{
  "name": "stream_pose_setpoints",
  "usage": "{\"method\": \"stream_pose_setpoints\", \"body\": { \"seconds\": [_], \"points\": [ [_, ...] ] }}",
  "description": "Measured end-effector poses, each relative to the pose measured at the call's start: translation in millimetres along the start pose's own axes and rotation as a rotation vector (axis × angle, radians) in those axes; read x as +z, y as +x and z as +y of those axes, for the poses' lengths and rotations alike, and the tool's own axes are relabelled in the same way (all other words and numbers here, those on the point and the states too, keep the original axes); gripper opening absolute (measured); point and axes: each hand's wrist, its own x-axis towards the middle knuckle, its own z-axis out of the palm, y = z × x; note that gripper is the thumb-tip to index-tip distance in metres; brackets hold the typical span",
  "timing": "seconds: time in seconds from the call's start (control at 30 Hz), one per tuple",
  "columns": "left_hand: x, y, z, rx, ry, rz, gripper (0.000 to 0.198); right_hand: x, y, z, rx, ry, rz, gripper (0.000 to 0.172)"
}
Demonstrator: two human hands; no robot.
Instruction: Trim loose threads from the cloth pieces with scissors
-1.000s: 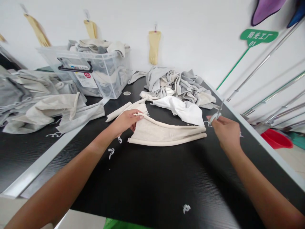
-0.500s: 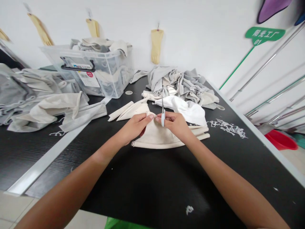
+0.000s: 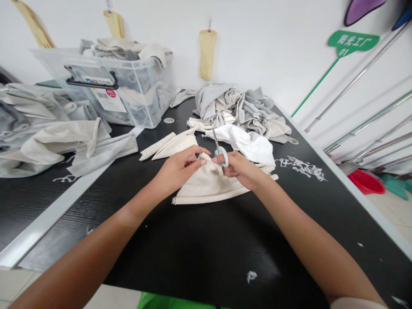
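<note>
Whereas a second ago my right hand (image 3: 240, 169) was out at the right end of the cream cloth (image 3: 206, 189), the head view now shows it at the middle, closed around the scissors (image 3: 220, 150). It meets my left hand (image 3: 180, 165), which pinches the cloth's far edge. So the work has moved to that edge. The cloth lies folded, fan-shaped, with rolled hems, in the middle of the black table (image 3: 206, 249).

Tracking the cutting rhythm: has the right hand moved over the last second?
Yes. The right hand, holding scissors, went left from the thread scraps to the cream cloth.
</note>
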Motion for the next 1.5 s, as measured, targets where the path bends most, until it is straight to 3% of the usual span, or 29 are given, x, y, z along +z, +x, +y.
{"method": "stream_pose_setpoints", "body": {
  "seconds": [0.27,0.37,0.5,0.63,0.8,1.0,1.13,1.27,1.37,1.5],
  "points": [
    [-1.2,-0.7,-5.5,0.002,0.126,0.023,0.034,-3.2,-0.3,2.4,0.119,0.077,-0.101,0.03],
    [-4.2,0.6,-9.5,-0.024,0.129,-0.042,0.04,-3.2,0.7,4.8,0.126,0.088,-0.112,0.032],
    [-7.8,2.3,-12.8,0.0,0.123,-0.095,0.031,-2.1,-0.1,4.7,0.104,0.085,-0.124,0.032],
    [-7.1,2.4,-10.6,0.017,0.015,-0.024,0.035,-2.3,-1.6,2.5,0.111,0.105,-0.147,0.034],
    [-6.3,0.7,-9.2,-0.102,-0.216,-0.152,0.039,-2.9,-1.2,2.8,0.143,0.16,-0.167,0.037],
    [-11.3,-0.3,-6.3,-0.077,-0.29,-0.176,0.039,-2.7,-0.7,3.7,0.166,0.179,-0.174,0.036],
    [-9.7,1.4,-9.3,-0.116,-0.289,-0.092,0.038,2.5,-3.0,1.9,0.131,0.102,-0.147,0.042],
    [-6.6,2.6,-13.4,-0.162,-0.276,-0.009,0.04,12.2,-5.3,-0.3,0.035,-0.046,-0.012,0.052],
    [-4.9,1.4,-12.4,-0.191,-0.221,0.084,0.042,19.6,-7.1,-0.8,-0.037,-0.127,0.085,0.046],
    [-2.1,-1.0,-8.3,-0.191,-0.2,0.163,0.04,28.2,-10.5,1.9,-0.133,-0.267,0.096,0.044]
  ]
}}
